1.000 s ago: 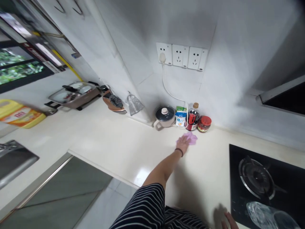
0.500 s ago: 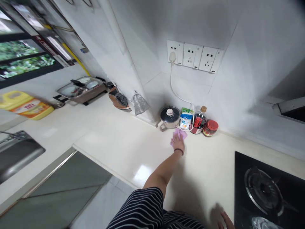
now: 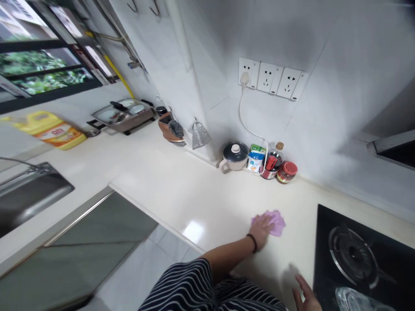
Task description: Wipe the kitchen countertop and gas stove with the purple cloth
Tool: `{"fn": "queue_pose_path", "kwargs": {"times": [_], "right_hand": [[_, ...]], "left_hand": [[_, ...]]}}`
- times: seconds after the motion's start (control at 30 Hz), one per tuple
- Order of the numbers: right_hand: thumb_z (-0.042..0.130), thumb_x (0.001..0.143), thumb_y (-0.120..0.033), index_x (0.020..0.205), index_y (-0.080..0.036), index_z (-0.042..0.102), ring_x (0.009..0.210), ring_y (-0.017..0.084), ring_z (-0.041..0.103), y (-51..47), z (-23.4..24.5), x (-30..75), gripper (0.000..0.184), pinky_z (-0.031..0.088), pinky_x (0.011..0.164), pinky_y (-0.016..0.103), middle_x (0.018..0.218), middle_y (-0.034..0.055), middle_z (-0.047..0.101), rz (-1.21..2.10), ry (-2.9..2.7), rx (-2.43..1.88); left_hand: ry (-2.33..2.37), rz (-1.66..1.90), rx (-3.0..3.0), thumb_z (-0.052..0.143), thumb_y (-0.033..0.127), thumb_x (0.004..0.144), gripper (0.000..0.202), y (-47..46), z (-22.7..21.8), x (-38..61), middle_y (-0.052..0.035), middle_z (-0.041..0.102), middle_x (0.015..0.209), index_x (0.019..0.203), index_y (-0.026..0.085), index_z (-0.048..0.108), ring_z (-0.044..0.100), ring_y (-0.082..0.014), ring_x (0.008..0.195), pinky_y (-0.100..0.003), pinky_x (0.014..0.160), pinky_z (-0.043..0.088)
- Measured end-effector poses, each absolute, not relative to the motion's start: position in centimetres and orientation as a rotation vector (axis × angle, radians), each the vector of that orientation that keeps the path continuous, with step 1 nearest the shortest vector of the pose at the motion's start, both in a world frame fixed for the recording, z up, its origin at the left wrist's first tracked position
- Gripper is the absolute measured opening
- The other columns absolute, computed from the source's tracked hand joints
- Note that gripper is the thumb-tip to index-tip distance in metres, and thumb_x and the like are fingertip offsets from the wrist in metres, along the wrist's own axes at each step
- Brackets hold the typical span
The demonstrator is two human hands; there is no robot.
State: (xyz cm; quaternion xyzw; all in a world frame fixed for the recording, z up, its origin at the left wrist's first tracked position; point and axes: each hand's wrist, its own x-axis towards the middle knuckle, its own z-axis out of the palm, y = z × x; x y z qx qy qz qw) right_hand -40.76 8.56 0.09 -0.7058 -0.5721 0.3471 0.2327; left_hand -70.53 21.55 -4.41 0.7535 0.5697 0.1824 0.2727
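Observation:
My left hand (image 3: pixel 260 230), with a dark bracelet at the wrist, presses a pink cloth (image 3: pixel 276 223) onto the cream countertop (image 3: pixel 223 203). Its fingers lie over the cloth's left part, and the rest spreads out to the right. At the lower right, my right hand (image 3: pixel 304 296) is partly in view beside the black gas stove (image 3: pixel 327 242), fingers apart and holding nothing.
Along the wall stand a small lidded pot (image 3: pixel 235 156), a blue-and-white packet (image 3: pixel 255 161), a bottle (image 3: pixel 278 151) and a red-lidded jar (image 3: pixel 287 172). A white cord (image 3: pixel 241 108) hangs from the sockets. Leftward are an electric pan (image 3: pixel 125 116), a yellow jug (image 3: pixel 58 131) and a sink (image 3: pixel 35 190).
My left hand has drawn the pink cloth from beside the pot and packet toward me and to the right. My right hand has come slightly further into view.

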Motion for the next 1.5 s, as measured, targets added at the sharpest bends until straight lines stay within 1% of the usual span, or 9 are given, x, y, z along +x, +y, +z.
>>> {"fn": "queue_pose_path", "kwargs": {"times": [0.17, 0.37, 0.57, 0.7, 0.93, 1.07, 1.2, 1.4, 1.5], "right_hand": [[0.074, 0.068, -0.081, 0.112, -0.028, 0.085, 0.135, 0.047, 0.076, 8.2, -1.1, -39.4, 0.069, 0.066, 0.116, 0.057, 0.133, 0.0135, 0.086, 1.023, -1.612, -1.911], [0.07, 0.076, -0.079, 0.118, -0.023, 0.086, 0.137, 0.046, 0.075, 5.1, -2.7, -36.9, 0.072, 0.062, 0.122, 0.056, 0.14, 0.0152, 0.083, 1.019, -1.635, -1.879], [0.062, 0.078, -0.08, 0.118, -0.025, 0.086, 0.127, 0.042, 0.081, -0.2, -2.5, -35.9, 0.072, 0.067, 0.113, 0.054, 0.138, 0.0144, 0.084, 0.914, -1.518, -1.925], [0.058, 0.086, -0.068, 0.131, -0.024, 0.083, 0.133, 0.039, 0.078, -3.3, -2.4, -35.1, 0.068, 0.062, 0.12, 0.058, 0.146, 0.0137, 0.08, 0.935, -1.485, -1.923], [0.058, 0.087, -0.061, 0.122, -0.02, 0.085, 0.127, 0.039, 0.081, -6.2, -2.8, -34.1, 0.06, 0.063, 0.118, 0.061, 0.139, 0.0195, 0.082, 0.836, -1.376, -1.924], [0.055, 0.087, -0.06, 0.123, -0.02, 0.085, 0.124, 0.038, 0.082, -7.4, -2.7, -33.3, 0.061, 0.063, 0.118, 0.061, 0.139, 0.0203, 0.082, 0.805, -1.325, -1.945], [0.056, 0.087, -0.057, 0.12, -0.022, 0.085, 0.118, 0.037, 0.084, -8.9, -2.6, -32.2, 0.056, 0.066, 0.114, 0.061, 0.137, 0.0191, 0.083, 0.743, -1.296, -1.949], [0.055, 0.085, -0.057, 0.118, -0.023, 0.086, 0.115, 0.035, 0.085, -10.4, -2.4, -31.1, 0.057, 0.065, 0.115, 0.058, 0.136, 0.0173, 0.084, 0.768, -1.236, -1.961], [0.056, 0.083, -0.056, 0.117, -0.024, 0.087, 0.114, 0.034, 0.085, -10.8, -2.4, -31.2, 0.056, 0.064, 0.117, 0.056, 0.134, 0.0155, 0.085, 0.809, -1.23, -1.954]], "left_hand": [[2.194, 0.328, 1.566, 0.045, 0.007, 0.101, 0.073, 21.5, 0.5, -85.0, -0.0125, 0.034, 0.189, 0.171, 0.028, 0.054, 0.021, -0.0318, 0.178, -0.069, 0.142, 0.015], [2.561, 0.349, 1.026, 0.031, 0.022, 0.115, 0.062, 18.5, 3.4, -93.9, -0.0226, 0.027, 0.189, 0.174, 0.016, 0.047, 0.019, -0.0405, 0.177, -0.07, 0.136, 0.027], [2.39, 0.3, 1.37, 0.045, 0.017, 0.106, 0.067, 12.8, -0.2, -82.5, -0.0138, 0.031, 0.19, 0.172, 0.025, 0.053, 0.019, -0.0335, 0.178, -0.063, 0.14, 0.024], [1.838, 0.196, 1.927, 0.052, 0.011, 0.098, 0.073, 9.4, -4.3, -70.6, -0.0121, 0.036, 0.188, 0.168, 0.029, 0.059, 0.023, -0.0379, 0.177, -0.072, 0.139, 0.021], [1.041, 0.156, 2.373, 0.045, 0.025, 0.111, 0.061, 10.4, -6.3, -56.3, -0.0032, 0.032, 0.19, 0.169, 0.039, 0.056, 0.023, -0.0311, 0.178, -0.069, 0.142, 0.018], [1.142, 0.148, 2.371, 0.041, 0.017, 0.11, 0.065, 12.0, -5.4, -56.8, -0.0009, 0.038, 0.187, 0.167, 0.043, 0.058, 0.028, -0.0294, 0.176, -0.072, 0.141, 0.016], [1.581, 0.086, 2.242, 0.035, 0.008, 0.106, 0.074, 12.7, -3.8, -61.6, -0.0041, 0.038, 0.187, 0.169, 0.04, 0.057, 0.029, -0.031, 0.176, -0.076, 0.139, 0.014], [1.977, 0.013, 2.071, 0.041, 0.03, 0.112, 0.061, 11.1, -0.6, -68.0, -0.0091, 0.034, 0.189, 0.171, 0.034, 0.054, 0.024, -0.0338, 0.177, -0.07, 0.135, 0.029], [2.0, 0.023, 2.062, 0.043, 0.031, 0.112, 0.06, 8.7, -0.3, -68.5, -0.0086, 0.039, 0.187, 0.169, 0.034, 0.058, 0.029, -0.0341, 0.175, -0.062, 0.131, 0.037]]}}
